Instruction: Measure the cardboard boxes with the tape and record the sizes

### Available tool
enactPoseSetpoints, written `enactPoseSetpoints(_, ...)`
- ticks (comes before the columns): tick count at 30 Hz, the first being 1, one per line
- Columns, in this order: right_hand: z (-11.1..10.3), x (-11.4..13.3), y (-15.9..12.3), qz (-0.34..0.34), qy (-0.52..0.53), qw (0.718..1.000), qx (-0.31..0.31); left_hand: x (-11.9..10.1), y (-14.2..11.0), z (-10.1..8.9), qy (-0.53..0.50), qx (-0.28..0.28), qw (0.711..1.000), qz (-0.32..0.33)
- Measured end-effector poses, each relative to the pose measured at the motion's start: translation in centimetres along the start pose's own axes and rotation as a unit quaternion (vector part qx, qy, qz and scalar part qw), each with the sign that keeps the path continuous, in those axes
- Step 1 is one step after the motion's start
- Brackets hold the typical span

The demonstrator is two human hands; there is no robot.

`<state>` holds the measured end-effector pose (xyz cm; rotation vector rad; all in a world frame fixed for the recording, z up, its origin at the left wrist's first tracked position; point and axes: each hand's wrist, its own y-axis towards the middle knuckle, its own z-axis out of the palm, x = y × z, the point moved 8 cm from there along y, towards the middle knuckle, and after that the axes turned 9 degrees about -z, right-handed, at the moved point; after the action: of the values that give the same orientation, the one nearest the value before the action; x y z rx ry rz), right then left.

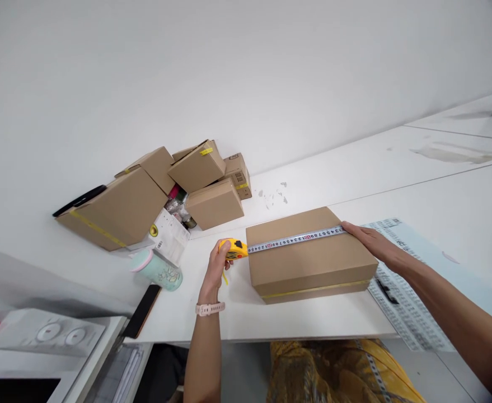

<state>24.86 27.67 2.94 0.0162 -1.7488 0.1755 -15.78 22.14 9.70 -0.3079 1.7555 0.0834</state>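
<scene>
My left hand (219, 262) is closed around a yellow tape measure (238, 249) just beyond the left end of a brown cardboard box (300, 268). From its case the metal blade (290, 240) runs out across the top of the box, numbers facing up. At the box's right edge, my right hand (365, 242) presses the blade's end down with its fingertips, the fingers stretched out together. A yellow strip (313, 288) runs along the box's near side. What lies under the right fingertips is hidden.
Several cardboard boxes (214, 204) stand against the wall at the back left. Before them are a green tumbler (157, 270) with a pink lid and a dark phone-like slab (142, 311) at the table's edge. Printed sheets (413, 302) and a black pen-like item (386, 291) lie right.
</scene>
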Motion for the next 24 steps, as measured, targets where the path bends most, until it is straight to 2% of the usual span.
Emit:
enactPoseSetpoints(5, 0.4, -0.2, -0.1, 0.013, 0.007, 1.0, 0.016, 0.2, 0.2, 0.0, -0.001, 0.008, 1.0, 0.002)
enactPoseSetpoints(8, 0.4, 0.4, 0.2, -0.023, -0.01, 1.0, 0.015, 0.2, 0.3, 0.2, -0.001, 0.013, 1.0, 0.0)
enactPoseSetpoints(10, -0.2, 1.1, 0.4, -0.058, -0.066, 0.996, 0.002, -0.2, -0.1, 0.1, 0.0, 0.021, 1.0, 0.0)
enactPoseSetpoints(13, -1.4, 2.0, 0.5, -0.087, -0.166, 0.982, -0.013, -1.4, -2.3, -0.4, 0.007, 0.057, 0.998, 0.002)
enactPoseSetpoints(16, -2.4, 3.8, 0.2, -0.117, -0.167, 0.979, -0.007, -1.8, -6.3, 0.1, 0.011, 0.129, 0.992, -0.007)
enactPoseSetpoints(18, -2.3, 5.8, 0.0, -0.142, -0.134, 0.981, -0.001, -0.8, -9.9, 2.8, 0.006, 0.24, 0.97, -0.042)
enactPoseSetpoints(21, -0.3, 9.1, 0.7, -0.177, -0.123, 0.976, 0.038, 2.3, -15.3, 9.3, -0.025, 0.397, 0.906, -0.144)
enactPoseSetpoints(22, 0.7, 10.0, 1.4, -0.189, -0.132, 0.972, 0.054, 3.1, -16.7, 11.6, -0.061, 0.429, 0.883, -0.178)
enactPoseSetpoints(24, 2.7, 11.3, 3.3, -0.21, -0.155, 0.962, 0.078, 3.4, -17.6, 15.6, -0.171, 0.443, 0.859, -0.194)
